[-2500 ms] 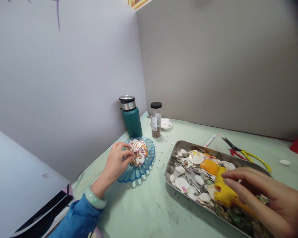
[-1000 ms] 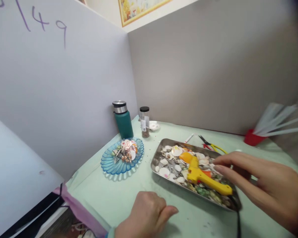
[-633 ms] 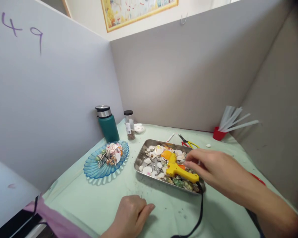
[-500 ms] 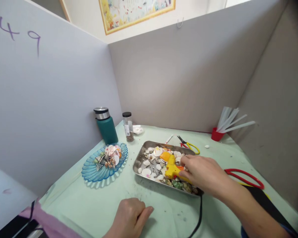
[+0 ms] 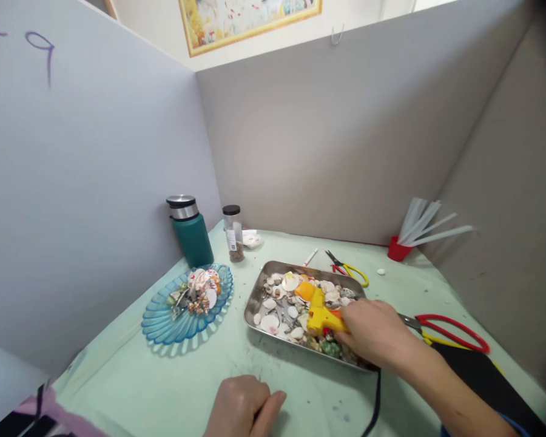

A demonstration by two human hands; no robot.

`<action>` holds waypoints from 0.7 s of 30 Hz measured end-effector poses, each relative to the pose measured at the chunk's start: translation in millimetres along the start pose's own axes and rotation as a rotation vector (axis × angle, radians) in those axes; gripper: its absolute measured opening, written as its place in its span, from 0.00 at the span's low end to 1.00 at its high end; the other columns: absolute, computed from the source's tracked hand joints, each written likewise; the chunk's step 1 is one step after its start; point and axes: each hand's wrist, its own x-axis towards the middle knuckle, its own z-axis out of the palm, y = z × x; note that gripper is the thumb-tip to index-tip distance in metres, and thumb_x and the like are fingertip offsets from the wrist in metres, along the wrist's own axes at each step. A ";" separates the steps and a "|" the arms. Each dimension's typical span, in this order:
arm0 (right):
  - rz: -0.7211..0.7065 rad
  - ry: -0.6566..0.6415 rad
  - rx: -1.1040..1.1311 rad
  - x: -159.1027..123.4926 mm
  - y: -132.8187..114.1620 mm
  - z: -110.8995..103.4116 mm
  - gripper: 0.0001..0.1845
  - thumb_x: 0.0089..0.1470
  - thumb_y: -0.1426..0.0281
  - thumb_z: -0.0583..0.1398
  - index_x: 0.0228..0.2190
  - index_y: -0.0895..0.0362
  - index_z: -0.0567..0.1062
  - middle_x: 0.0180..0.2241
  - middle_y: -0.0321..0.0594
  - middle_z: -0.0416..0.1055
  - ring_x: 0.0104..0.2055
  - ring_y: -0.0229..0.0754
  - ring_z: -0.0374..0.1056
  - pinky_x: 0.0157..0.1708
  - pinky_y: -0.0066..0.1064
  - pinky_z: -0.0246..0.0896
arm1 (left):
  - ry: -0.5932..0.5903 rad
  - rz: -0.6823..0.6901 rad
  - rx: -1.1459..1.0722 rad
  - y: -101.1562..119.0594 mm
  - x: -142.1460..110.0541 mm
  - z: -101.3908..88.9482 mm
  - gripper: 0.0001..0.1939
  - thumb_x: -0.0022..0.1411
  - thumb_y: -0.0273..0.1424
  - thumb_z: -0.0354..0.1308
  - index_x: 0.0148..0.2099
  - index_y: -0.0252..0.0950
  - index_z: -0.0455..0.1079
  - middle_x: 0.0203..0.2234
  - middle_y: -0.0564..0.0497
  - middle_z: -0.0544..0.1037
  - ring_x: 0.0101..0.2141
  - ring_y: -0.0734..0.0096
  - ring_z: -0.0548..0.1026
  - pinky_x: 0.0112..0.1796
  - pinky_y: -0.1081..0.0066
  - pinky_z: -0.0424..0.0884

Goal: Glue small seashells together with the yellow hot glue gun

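Note:
My right hand [image 5: 375, 331] is closed around the handle of a yellow hot glue gun [image 5: 319, 314] with an orange trigger. The gun sits over a metal tray [image 5: 255, 297], among its shells, and I cannot tell whether it rests on them. White, orange and greenish shells [image 5: 269, 323] fill much of the tray. A black cord [image 5: 377, 403] runs from beside the tray toward the front edge. My left hand [image 5: 246, 403] rests on the table in front of the tray, fingers curled in and thumb out along them, with nothing visible in it.
A blue scalloped plate [image 5: 157, 325] bears a cluster of shells at left. Behind it stand a green bottle [image 5: 192, 240] and a clear jar [image 5: 233, 233]. Yellow-handled pliers [image 5: 355, 273], red-handled scissors [image 5: 455, 331] and a red cup [image 5: 397, 250] of glue sticks lie rightward. Grey partitions [image 5: 323, 145] enclose the table.
My right hand has shifted back along the glue gun, its fingers now wrapped lower round the handle. The gun has barely moved. The view has tilted slightly; my left hand stays closed.

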 end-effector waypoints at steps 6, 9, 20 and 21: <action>-0.010 0.081 0.296 0.3 26.1 -18.1 0.24 0.61 0.54 0.46 0.27 0.55 0.71 0.26 0.39 0.73 0.28 0.44 0.68 0.27 0.32 0.58 | -0.025 -0.024 -0.075 -2.3 2.0 0.7 0.25 0.67 0.32 0.45 0.17 0.35 0.63 0.11 0.51 0.70 0.15 0.77 0.69 0.19 0.72 0.55; -0.053 0.145 0.943 2.1 29.9 -19.9 0.22 0.60 0.53 0.49 0.28 0.56 0.70 0.28 0.39 0.70 0.30 0.41 0.66 0.32 0.32 0.61 | -0.133 -0.042 -0.164 -2.8 9.4 -13.4 0.25 0.66 0.32 0.47 0.16 0.35 0.60 0.12 0.53 0.70 0.16 0.79 0.68 0.19 0.74 0.56; -0.009 -0.111 1.986 13.5 -11.9 -0.2 0.13 0.54 0.58 0.61 0.31 0.56 0.70 0.16 0.25 0.51 0.17 0.31 0.51 0.19 0.26 0.56 | -0.018 -0.051 -0.124 -31.1 96.6 -81.9 0.20 0.66 0.36 0.49 0.23 0.35 0.66 0.18 0.54 0.69 0.22 0.74 0.67 0.26 0.73 0.58; 0.001 -0.092 1.923 13.6 -9.6 0.3 0.13 0.54 0.58 0.61 0.29 0.56 0.70 0.16 0.25 0.53 0.17 0.32 0.53 0.20 0.27 0.56 | -0.006 -0.057 -0.090 -34.4 106.3 -81.4 0.18 0.66 0.35 0.49 0.25 0.35 0.68 0.20 0.53 0.70 0.24 0.73 0.68 0.27 0.73 0.59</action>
